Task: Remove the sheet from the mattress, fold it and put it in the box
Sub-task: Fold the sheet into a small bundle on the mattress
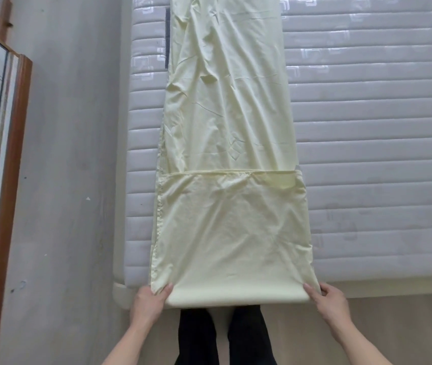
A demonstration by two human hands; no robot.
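A pale yellow sheet point(230, 122) lies folded into a long narrow strip on the bare grey quilted mattress point(367, 127), running away from me. Its near end is folded back over itself, with the fold's hem crossing the strip about a third of the way up. My left hand point(149, 301) pinches the near left corner of the fold at the mattress's front edge. My right hand point(328, 301) grips the near right corner. The box is not in view.
A grey wall point(65, 154) stands to the left of the mattress, and a wood-framed mirror point(1, 167) leans at the far left. My legs in black trousers point(222, 335) stand on the beige floor point(393, 325) in front of the mattress.
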